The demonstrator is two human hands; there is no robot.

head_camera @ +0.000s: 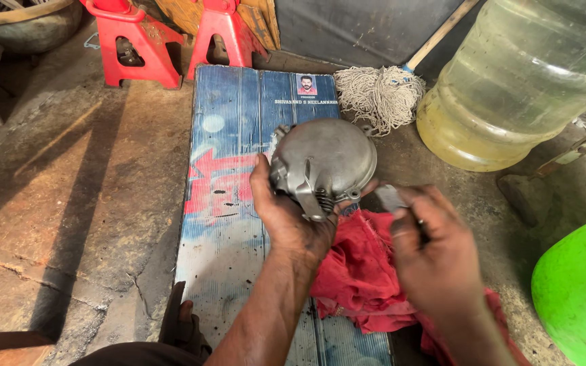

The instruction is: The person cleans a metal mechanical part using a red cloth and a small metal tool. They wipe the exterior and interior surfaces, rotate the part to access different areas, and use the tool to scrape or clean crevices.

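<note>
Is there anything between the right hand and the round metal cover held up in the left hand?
Nothing visible. The left hand holds the round metal cover above the printed board. The right hand, gripping a small metal tool, is just beside the cover's lower right edge, over the red rag.

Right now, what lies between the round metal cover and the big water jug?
In the head view, a string mop head lies on the floor between the metal cover and the jug.

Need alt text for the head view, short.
The left hand holds up a round grey metal cover while the right hand grips a small metal tool beside it. Below lie a red rag and a blue printed board.
</note>
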